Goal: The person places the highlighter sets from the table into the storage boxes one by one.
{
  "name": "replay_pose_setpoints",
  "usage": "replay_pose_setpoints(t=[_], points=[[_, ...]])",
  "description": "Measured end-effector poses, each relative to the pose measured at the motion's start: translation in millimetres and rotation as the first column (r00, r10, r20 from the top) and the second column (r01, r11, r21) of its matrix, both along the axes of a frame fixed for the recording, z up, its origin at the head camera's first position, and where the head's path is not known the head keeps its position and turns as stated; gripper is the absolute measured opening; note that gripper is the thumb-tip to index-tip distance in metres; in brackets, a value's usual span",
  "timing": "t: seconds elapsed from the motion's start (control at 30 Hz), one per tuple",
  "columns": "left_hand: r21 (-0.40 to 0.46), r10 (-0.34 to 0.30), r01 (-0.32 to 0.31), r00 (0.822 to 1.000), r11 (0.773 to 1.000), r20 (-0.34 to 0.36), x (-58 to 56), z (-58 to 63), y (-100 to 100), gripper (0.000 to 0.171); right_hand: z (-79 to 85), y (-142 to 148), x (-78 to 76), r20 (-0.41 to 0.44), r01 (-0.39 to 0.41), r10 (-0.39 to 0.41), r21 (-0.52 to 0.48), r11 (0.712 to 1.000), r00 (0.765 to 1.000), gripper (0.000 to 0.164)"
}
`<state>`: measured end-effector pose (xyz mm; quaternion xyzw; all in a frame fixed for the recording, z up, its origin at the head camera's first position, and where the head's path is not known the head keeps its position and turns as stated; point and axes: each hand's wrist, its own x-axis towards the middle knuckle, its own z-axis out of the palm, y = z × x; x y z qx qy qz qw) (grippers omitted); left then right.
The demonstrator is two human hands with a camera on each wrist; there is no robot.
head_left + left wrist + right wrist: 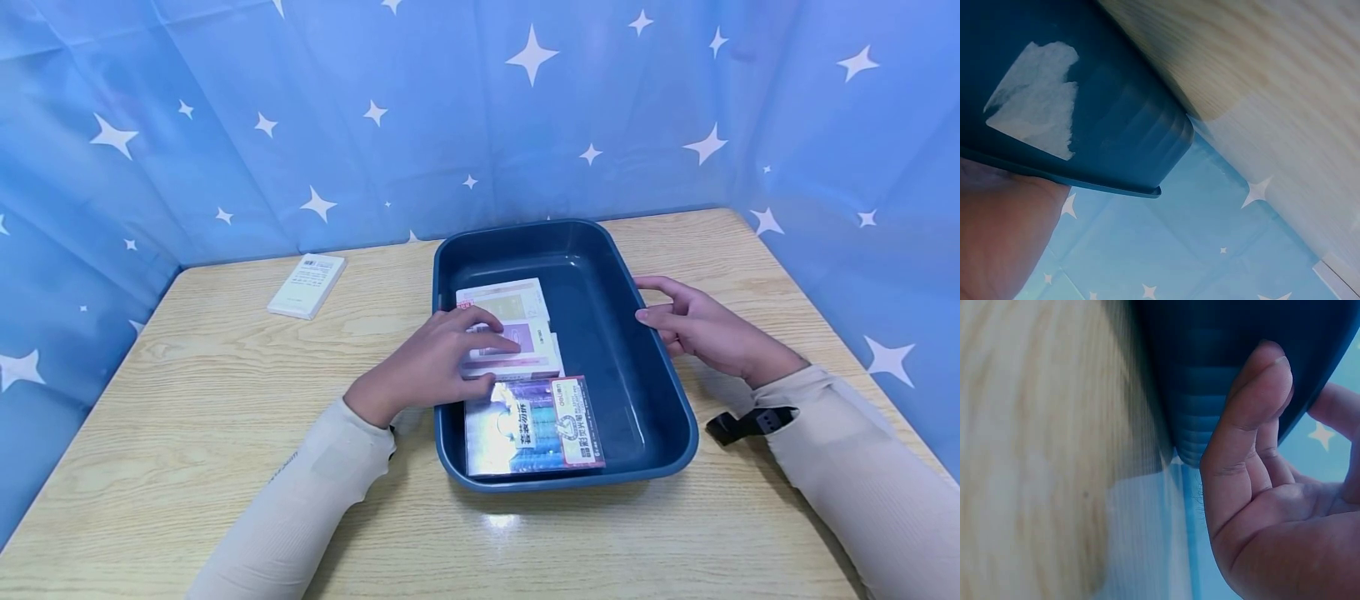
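Observation:
My left hand [442, 358] reaches over the near-left rim of a dark blue plastic tray [622, 375]. Its fingers are spread and rest on a white box with a purple label [529, 335]. The thumb is close to a shiny pack of purple-to-blue pens [495, 433] at the tray's near end. Another white box, with a yellowish label [517, 300], lies just beyond. At the tray's right side, my right hand [693, 325] holds the rim, thumb at its edge and fingers bent against the outer wall [1200, 387].
A small white box [306, 285] with printed text lies at the table's far left. The tray stands on a light wooden table [187, 442]. Blue curtains with white stars [450, 108] surround its back and sides. A black strap [738, 425] hangs at the right wrist.

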<state>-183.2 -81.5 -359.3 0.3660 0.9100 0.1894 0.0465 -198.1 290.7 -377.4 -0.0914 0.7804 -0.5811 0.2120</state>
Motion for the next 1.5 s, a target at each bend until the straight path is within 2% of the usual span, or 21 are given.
replay_pose_setpoints(t=[0.57,1.03,1.3,1.5], points=[[0.035,-0.016,0.016,1.0,0.999,-0.019,-1.6,-2.4,-1.3,0.037,0.6,-1.7,1.0,-0.01,0.005,-0.004,0.021,1.0,1.0,0.063],[0.036,-0.005,0.005,1.0,0.999,-0.004,-1.4,-1.3,-0.4,0.037,0.7,-2.0,1.3,-0.01,0.008,-0.008,0.027,1.0,1.0,0.063],[0.065,0.026,-0.027,1.0,0.998,0.015,-0.7,-0.4,-1.9,0.039,0.4,-1.4,0.7,-0.011,0.003,-0.003,0.026,1.0,1.0,0.063],[0.073,0.075,-0.073,0.997,0.995,-0.034,-1.0,2.5,-5.5,0.037,0.9,-1.6,1.1,-0.013,0.009,-0.008,0.052,0.999,1.0,0.063]])
